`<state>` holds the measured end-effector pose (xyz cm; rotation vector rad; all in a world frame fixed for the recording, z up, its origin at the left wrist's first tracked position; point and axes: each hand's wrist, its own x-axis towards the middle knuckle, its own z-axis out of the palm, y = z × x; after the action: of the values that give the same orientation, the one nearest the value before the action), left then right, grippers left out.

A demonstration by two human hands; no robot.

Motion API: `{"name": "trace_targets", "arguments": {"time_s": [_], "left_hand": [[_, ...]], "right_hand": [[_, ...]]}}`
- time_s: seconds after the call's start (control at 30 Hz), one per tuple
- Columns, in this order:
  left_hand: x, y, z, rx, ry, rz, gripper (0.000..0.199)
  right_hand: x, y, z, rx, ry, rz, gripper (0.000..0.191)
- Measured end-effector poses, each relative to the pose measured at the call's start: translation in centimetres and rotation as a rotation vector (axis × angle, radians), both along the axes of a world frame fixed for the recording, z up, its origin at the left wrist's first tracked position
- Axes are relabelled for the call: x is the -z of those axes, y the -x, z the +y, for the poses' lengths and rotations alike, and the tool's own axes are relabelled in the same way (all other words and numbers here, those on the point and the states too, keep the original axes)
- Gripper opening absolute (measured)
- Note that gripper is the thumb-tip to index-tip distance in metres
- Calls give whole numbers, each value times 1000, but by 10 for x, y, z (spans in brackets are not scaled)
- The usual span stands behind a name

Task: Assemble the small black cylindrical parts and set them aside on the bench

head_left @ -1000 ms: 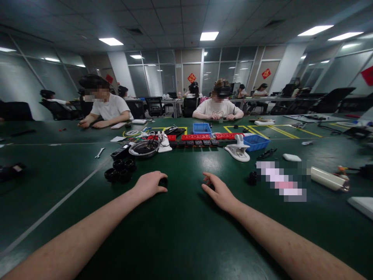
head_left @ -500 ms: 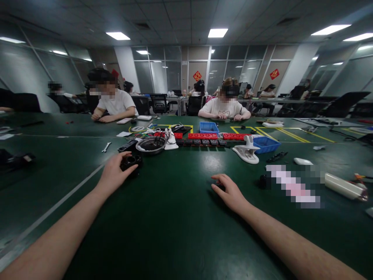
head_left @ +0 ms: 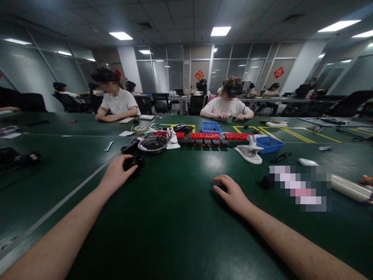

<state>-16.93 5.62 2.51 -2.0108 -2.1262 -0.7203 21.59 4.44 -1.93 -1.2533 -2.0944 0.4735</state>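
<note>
My left hand (head_left: 118, 170) is wrapped round the near side of a black rounded object (head_left: 136, 161) on the green table (head_left: 163, 217), thumb and fingers against it. My right hand (head_left: 230, 190) rests on the table right of centre, fingers curved and a little apart, with a dark shadowed gap beneath them; nothing can be made out in it. Beyond my left hand stands a round metal dish (head_left: 153, 144) with dark cable inside. A white clip-shaped base (head_left: 250, 151) stands beyond my right hand.
Red power strips (head_left: 204, 135) cross the middle, with blue trays (head_left: 211, 126) nearby. A wrench (head_left: 109, 146) lies left. At right lie a cream cylinder (head_left: 349, 188), a white mouse-shaped object (head_left: 307, 161) and a blurred-out item. Two people sit opposite.
The whole view has shifted slightly. Both hands keep nearly the same places and poses on the table.
</note>
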Motion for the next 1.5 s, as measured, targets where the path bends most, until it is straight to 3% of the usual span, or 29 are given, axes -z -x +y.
{"name": "trace_targets", "arguments": {"time_s": [0.3, 0.6, 0.7, 0.83, 0.9, 0.97, 1.1, 1.2, 1.3, 1.37, 1.43, 1.5], "left_hand": [[12, 5, 6, 95, 71, 268, 40], [10, -1, 6, 30, 80, 354, 38], [9, -2, 3, 24, 25, 358, 42], [2, -14, -5, 63, -164, 323, 46], [1, -30, -12, 162, -229, 272, 41], [3, -53, -23, 342, -220, 221, 37], [18, -110, -51, 740, -45, 119, 39], [25, -144, -70, 987, 78, 59, 44], [25, -163, -81, 1089, 125, 1, 41], [23, -171, -83, 1128, 154, -21, 39], [22, -178, -82, 1137, 175, -39, 39], [21, -186, -80, 1138, 184, -51, 39]], "right_hand": [[2, -1, 1, -21, 11, -18, 20], [1, 0, 0, -17, 14, -16, 20], [0, 0, -2, -9, 4, -18, 20], [-2, 0, -2, 5, -14, -21, 20], [-2, -1, -2, 5, -18, -24, 20], [-1, -1, -2, 2, -18, -23, 20], [0, 2, -3, 2, -29, -29, 20], [-14, -5, 0, 37, -122, -52, 22], [-43, -33, 11, 189, -284, -68, 25], [-65, -65, 20, 399, -333, -30, 28], [-80, -101, 26, 551, -236, -30, 32], [-85, -132, 28, 622, -97, -92, 37]]}}
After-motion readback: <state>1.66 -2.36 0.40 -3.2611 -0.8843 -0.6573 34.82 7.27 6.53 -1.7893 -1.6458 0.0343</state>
